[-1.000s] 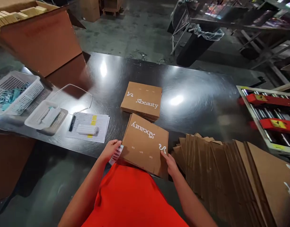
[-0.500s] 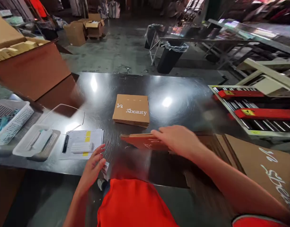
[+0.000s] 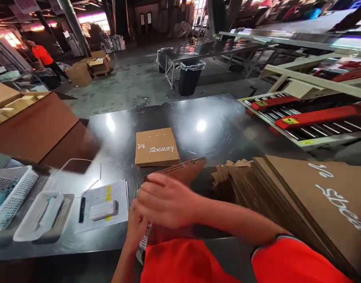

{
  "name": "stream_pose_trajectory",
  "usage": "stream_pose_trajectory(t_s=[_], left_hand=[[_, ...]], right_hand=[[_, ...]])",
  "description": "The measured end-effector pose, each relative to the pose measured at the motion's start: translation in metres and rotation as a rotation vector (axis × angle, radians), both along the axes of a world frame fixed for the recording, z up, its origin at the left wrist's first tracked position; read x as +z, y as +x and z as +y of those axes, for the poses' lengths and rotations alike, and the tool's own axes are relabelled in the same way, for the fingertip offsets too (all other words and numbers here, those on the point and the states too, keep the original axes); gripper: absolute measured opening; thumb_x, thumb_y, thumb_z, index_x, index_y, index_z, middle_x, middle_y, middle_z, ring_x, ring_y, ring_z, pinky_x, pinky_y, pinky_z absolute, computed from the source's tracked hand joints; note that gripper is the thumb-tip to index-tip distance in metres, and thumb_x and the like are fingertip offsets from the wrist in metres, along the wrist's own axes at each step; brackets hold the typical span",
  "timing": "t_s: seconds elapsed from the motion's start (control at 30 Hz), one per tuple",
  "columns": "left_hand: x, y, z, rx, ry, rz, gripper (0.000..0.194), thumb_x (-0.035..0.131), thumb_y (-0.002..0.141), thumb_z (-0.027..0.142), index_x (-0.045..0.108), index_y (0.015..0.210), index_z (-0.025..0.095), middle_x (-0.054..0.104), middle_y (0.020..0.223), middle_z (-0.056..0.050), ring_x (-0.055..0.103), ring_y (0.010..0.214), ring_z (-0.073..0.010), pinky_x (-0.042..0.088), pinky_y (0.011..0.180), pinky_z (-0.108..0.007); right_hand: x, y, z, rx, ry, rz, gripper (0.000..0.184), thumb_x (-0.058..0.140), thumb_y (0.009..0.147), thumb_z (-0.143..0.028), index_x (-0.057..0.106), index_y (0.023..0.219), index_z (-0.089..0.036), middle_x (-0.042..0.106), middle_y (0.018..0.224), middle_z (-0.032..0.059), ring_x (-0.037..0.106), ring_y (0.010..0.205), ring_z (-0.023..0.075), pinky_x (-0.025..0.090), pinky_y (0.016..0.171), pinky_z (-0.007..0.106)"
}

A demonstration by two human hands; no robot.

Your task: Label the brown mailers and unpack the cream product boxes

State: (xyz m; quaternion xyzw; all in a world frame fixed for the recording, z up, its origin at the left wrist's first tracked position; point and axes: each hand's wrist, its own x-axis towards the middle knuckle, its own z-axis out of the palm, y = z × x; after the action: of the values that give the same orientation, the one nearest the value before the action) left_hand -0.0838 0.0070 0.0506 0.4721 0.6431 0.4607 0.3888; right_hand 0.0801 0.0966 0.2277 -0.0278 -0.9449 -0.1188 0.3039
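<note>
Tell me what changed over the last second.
The flat "beauty" box, earlier gripped by both hands at the table edge, is now tipped edge-on. The right hand has swung across onto it, over the left hand with the label strip. The box stack and papers stayed put.

Ahead of both hands, the dark tabletop [image 3: 215,129] lies bare past the printed flat box stack [image 3: 156,147], which sits just beyond the tilted cardboard sheet [image 3: 180,173] under the right hand [image 3: 165,200]. To the right of the hands, a leaning row of flattened cartons [image 3: 286,196] blocks the way. Left of the left hand [image 3: 136,228], the paperwork [image 3: 102,202] and white baskets [image 3: 41,214] fill the near edge; farther left stands a large brown carton [image 3: 35,125].
</note>
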Motion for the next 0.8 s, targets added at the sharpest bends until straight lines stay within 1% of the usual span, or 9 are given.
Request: stream_pose_trajectory(t_s=[0.07, 0.1, 0.2, 0.3, 0.4, 0.47, 0.53, 0.7, 0.8], left_hand=[[-0.012, -0.003, -0.006, 0.019, 0.013, 0.037, 0.032, 0.060, 0.082, 0.049, 0.068, 0.062, 0.025, 0.065, 0.092, -0.012, 0.060, 0.099, -0.0326, 0.048, 0.087, -0.047], [-0.017, -0.004, -0.007, 0.039, 0.014, 0.054, 0.036, 0.058, 0.084, 0.051, 0.068, 0.062, 0.024, 0.064, 0.090, -0.012, 0.060, 0.095, -0.0315, 0.048, 0.085, -0.045], [-0.031, -0.011, -0.008, 0.103, -0.001, 0.079, 0.042, 0.058, 0.083, 0.058, 0.071, 0.063, 0.023, 0.064, 0.088, -0.010, 0.060, 0.094, -0.0307, 0.048, 0.084, -0.043], [-0.041, -0.018, 0.002, 0.113, -0.032, 0.041, 0.047, 0.061, 0.076, 0.068, 0.075, 0.067, 0.024, 0.066, 0.092, -0.010, 0.061, 0.094, -0.0314, 0.049, 0.083, -0.042], [-0.044, -0.026, 0.026, 0.115, -0.060, 0.029, 0.054, 0.063, 0.069, 0.076, 0.074, 0.063, 0.023, 0.068, 0.087, -0.009, 0.063, 0.085, -0.0297, 0.050, 0.079, -0.041], [-0.037, -0.034, 0.051, 0.124, -0.089, 0.022, 0.057, 0.064, 0.066, 0.078, 0.068, 0.056, 0.022, 0.066, 0.075, -0.007, 0.062, 0.077, -0.0273, 0.050, 0.075, -0.040], [-0.022, -0.045, 0.083, 0.131, -0.088, -0.040, 0.054, 0.065, 0.068, 0.075, 0.069, 0.061, 0.022, 0.067, 0.074, -0.006, 0.063, 0.079, -0.0267, 0.051, 0.076, -0.039], [0.008, -0.081, 0.165, 0.238, 0.017, -0.245, 0.055, 0.070, 0.069, 0.069, 0.074, 0.097, 0.021, 0.069, 0.122, -0.011, 0.061, 0.117, -0.0261, 0.048, 0.096, -0.036], [-0.001, -0.101, 0.199, 0.295, -0.050, -0.205, 0.068, 0.072, 0.061, 0.074, 0.074, 0.100, 0.018, 0.072, 0.111, -0.013, 0.065, 0.106, -0.0266, 0.049, 0.089, -0.035]], right_hand=[[-0.006, 0.055, 0.019, -0.283, -0.243, 0.398, 0.031, 0.065, 0.088, -0.026, 0.062, 0.119, -0.027, 0.068, 0.113, 0.0046, 0.061, 0.109, 0.0223, 0.041, 0.104, 0.043], [-0.021, 0.080, 0.030, -0.451, -0.423, 0.579, 0.043, 0.068, 0.085, -0.030, 0.057, 0.126, -0.029, 0.065, 0.122, 0.0060, 0.058, 0.117, 0.0249, 0.041, 0.105, 0.045], [-0.101, 0.132, 0.058, -0.739, -1.058, 0.846, 0.075, 0.080, 0.065, -0.047, 0.052, 0.131, -0.024, 0.054, 0.140, 0.0125, 0.050, 0.130, 0.0325, 0.042, 0.107, 0.051], [-0.195, 0.138, 0.058, -0.677, -1.595, 0.700, 0.089, 0.091, 0.040, -0.043, 0.059, 0.120, -0.022, 0.061, 0.135, 0.0126, 0.050, 0.131, 0.0362, 0.037, 0.112, 0.051], [-0.251, 0.122, 0.045, -0.530, -1.862, 0.720, 0.068, 0.091, 0.046, -0.046, 0.065, 0.105, -0.024, 0.073, 0.114, 0.0101, 0.064, 0.114, 0.0367, 0.048, 0.103, 0.051], [-0.256, 0.114, 0.050, -0.479, -1.922, 0.834, 0.059, 0.089, 0.052, -0.046, 0.065, 0.103, -0.027, 0.075, 0.107, 0.0087, 0.068, 0.107, 0.0361, 0.053, 0.096, 0.050], [-0.238, 0.109, 0.075, -0.463, -1.902, 0.937, 0.060, 0.089, 0.054, -0.043, 0.064, 0.106, -0.026, 0.075, 0.107, 0.0084, 0.069, 0.103, 0.0342, 0.055, 0.092, 0.047], [-0.175, 0.100, 0.204, -0.552, -1.782, 0.943, 0.061, 0.087, 0.055, -0.041, 0.058, 0.105, -0.021, 0.074, 0.106, 0.0086, 0.071, 0.094, 0.0268, 0.058, 0.080, 0.037], [-0.175, 0.086, 0.271, -0.770, -1.715, 0.826, 0.050, 0.082, 0.061, -0.040, 0.056, 0.099, -0.020, 0.074, 0.099, 0.0082, 0.071, 0.089, 0.0249, 0.058, 0.075, 0.036]])
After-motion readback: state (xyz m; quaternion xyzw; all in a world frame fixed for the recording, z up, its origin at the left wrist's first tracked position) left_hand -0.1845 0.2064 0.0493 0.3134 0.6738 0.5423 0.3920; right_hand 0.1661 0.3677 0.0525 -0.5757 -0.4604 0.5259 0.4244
